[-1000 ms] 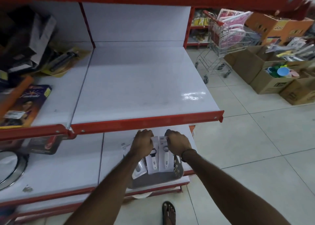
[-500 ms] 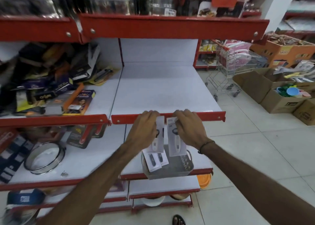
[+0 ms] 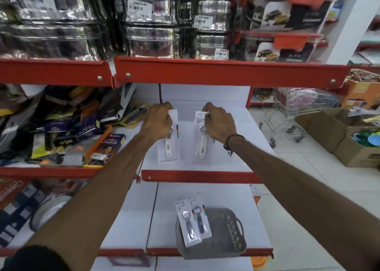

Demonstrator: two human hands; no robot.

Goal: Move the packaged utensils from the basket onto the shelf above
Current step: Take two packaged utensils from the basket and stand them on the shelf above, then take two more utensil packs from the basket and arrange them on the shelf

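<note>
Two hands, left hand (image 3: 158, 121) and right hand (image 3: 219, 122), each pinch a white-handled opener pack (image 3: 169, 145) (image 3: 202, 145) at mid-frame on the shelf (image 3: 236, 126); two packs (image 3: 193, 222) stay in the lower basket (image 3: 228, 235).

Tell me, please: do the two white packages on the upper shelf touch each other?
Apart. The head view shows bare white shelf between the left package and the right package, each held at its top by one hand.

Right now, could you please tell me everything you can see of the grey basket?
The basket is grey and looks like plastic, rectangular with rounded corners, slotted walls and a loop handle on its right end. It sits upright on the lower white shelf, its front overhanging the red shelf edge. Two packaged openers with dark handles lean against its left rim, sticking up above it. Neither hand touches it; both are at the shelf above.
</note>
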